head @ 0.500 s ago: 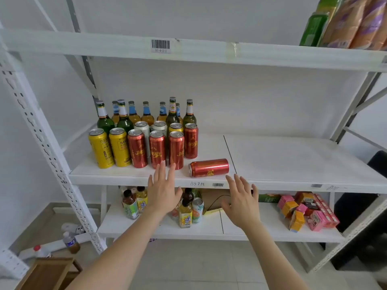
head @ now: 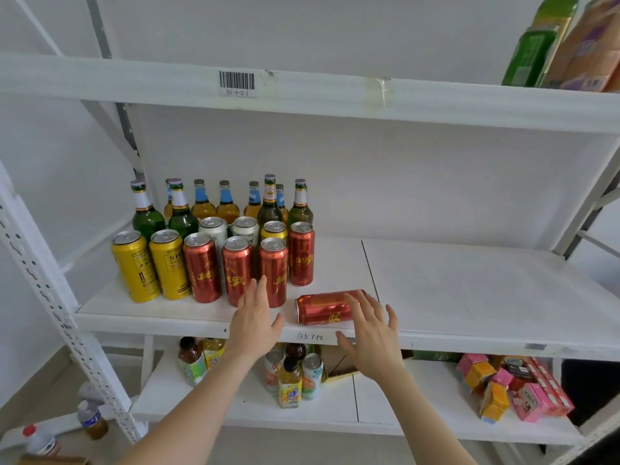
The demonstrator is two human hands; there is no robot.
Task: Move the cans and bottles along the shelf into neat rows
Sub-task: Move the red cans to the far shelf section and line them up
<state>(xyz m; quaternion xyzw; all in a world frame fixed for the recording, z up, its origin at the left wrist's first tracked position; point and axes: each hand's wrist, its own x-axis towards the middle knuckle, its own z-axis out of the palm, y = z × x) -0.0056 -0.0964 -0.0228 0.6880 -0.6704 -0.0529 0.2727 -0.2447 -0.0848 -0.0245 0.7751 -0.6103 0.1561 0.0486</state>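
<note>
The right hand [head: 372, 333] is hovering, fingers spread, over the right end of a red can [head: 322, 308] lying on its side at the front edge of the shelf [head: 469, 297]; contact is unclear. The left hand [head: 256, 325], open with fingers straight, is hovering at that can's 9 o'clock, and upright cans [head: 201, 266] are standing at its 12 o'clock, bottles [head: 228, 209] behind them.

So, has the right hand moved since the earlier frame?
Yes: the right hand went up past the shelf edge; its fingers now overlap the lying red can.
</note>
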